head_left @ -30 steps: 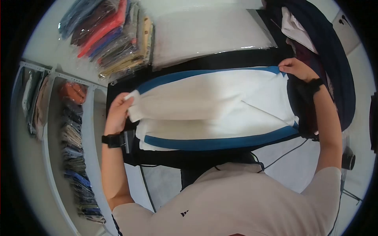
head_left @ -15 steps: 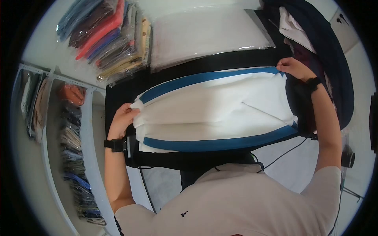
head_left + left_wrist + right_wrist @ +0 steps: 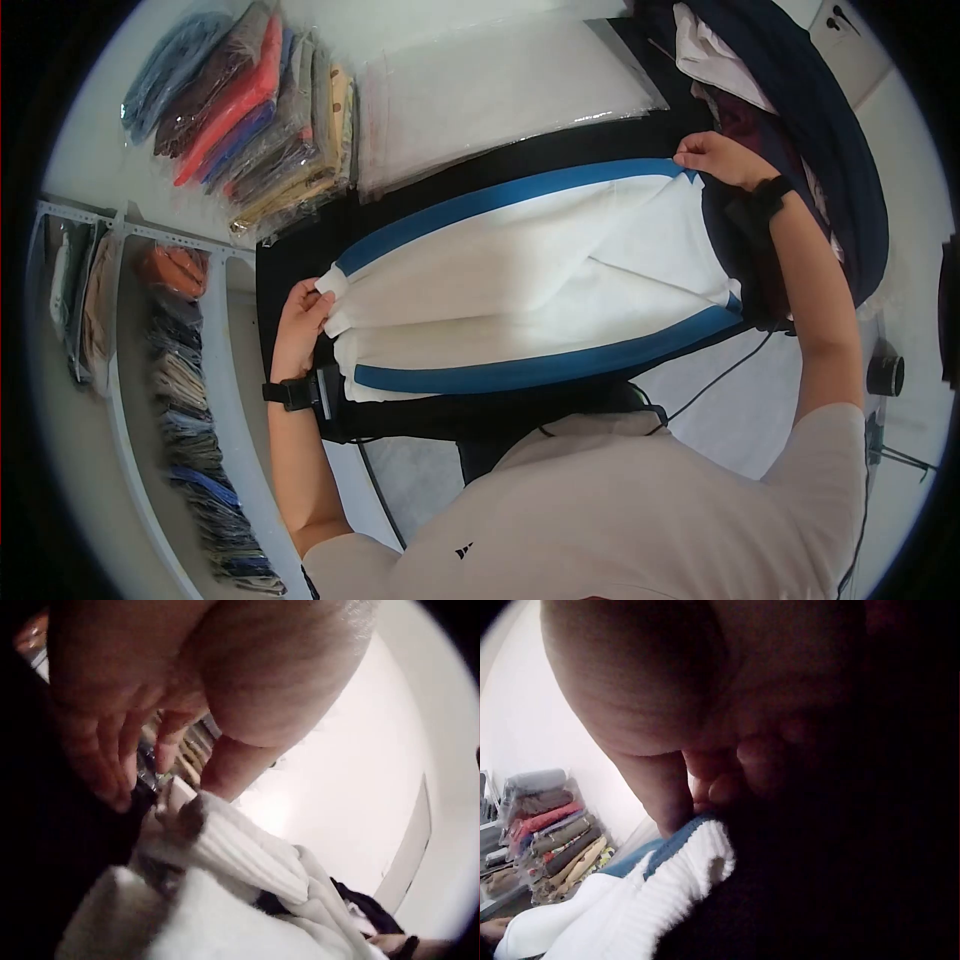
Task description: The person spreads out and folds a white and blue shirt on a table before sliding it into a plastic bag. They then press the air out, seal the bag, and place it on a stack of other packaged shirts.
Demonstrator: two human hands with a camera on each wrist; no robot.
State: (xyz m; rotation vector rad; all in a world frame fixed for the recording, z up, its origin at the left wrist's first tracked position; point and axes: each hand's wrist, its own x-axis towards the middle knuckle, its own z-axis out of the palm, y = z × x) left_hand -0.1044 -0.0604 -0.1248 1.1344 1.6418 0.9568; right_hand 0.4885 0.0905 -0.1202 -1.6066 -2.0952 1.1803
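A white garment (image 3: 470, 270) with blue bands along both long sides lies stretched out on a black surface (image 3: 400, 410). At its left end the left hand (image 3: 302, 325) pinches a white ribbed edge; the left wrist view shows the ribbed cuff (image 3: 251, 851) under the thumb and fingers of that hand (image 3: 202, 697). The right hand (image 3: 728, 160) pinches the far right corner, where a blue band ends. In the right wrist view, thumb and fingertips of the right hand (image 3: 697, 712) meet at the blue and white ribbed edge (image 3: 682, 877). A diagonal fold crosses the garment's right half.
Bagged folded clothes (image 3: 260, 120) are stacked at the back left, beside flat clear plastic bags (image 3: 500, 95). Dark and white clothing (image 3: 800, 130) is heaped at the right. Shelves (image 3: 120, 330) with more packed garments stand on the left. A cable (image 3: 720, 375) hangs below the near edge.
The left hand has moved its end of the garment toward the wearer and regripped near the edge. The far blue band lies flatter and shows wider. The right hand keeps its pinch; the whole view has shifted slightly.
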